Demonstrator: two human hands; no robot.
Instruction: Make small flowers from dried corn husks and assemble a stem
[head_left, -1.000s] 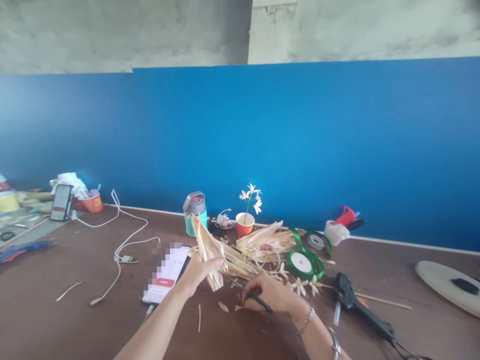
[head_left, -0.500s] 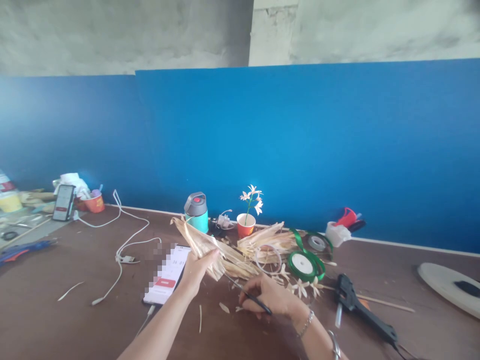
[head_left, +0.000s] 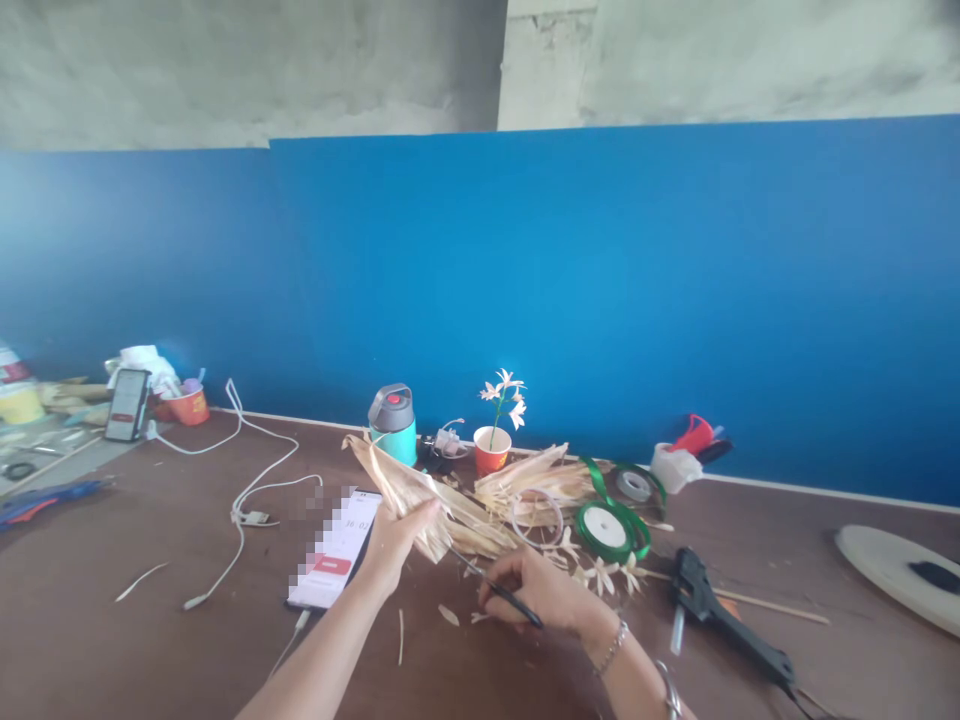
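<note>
My left hand (head_left: 401,545) is closed on a dry, pale corn husk (head_left: 390,480), which stretches up and to the left from the fingers. In my right hand (head_left: 536,590) is a pair of scissors (head_left: 517,604) with black handles, fingers wrapped around them. Their thin metal blades point up and left, close by the husk's lower end; whether they touch it I cannot tell. More corn husks (head_left: 525,490) lie in a pile behind the hands. Small pale husk flowers (head_left: 600,575) and loose petal-like scraps (head_left: 448,615) are on the table around my right hand.
Left of my left hand lies a phone (head_left: 337,550) on a charging cable. Behind stand a teal flask (head_left: 394,435) and a paper cup (head_left: 492,455) holding a flower stem. To the right are green ribbon (head_left: 637,540), a glue gun (head_left: 724,620) and a white disc (head_left: 900,580).
Both hands stay almost in place, still holding the husk and the scissors. The digits on the phone screen have changed.
</note>
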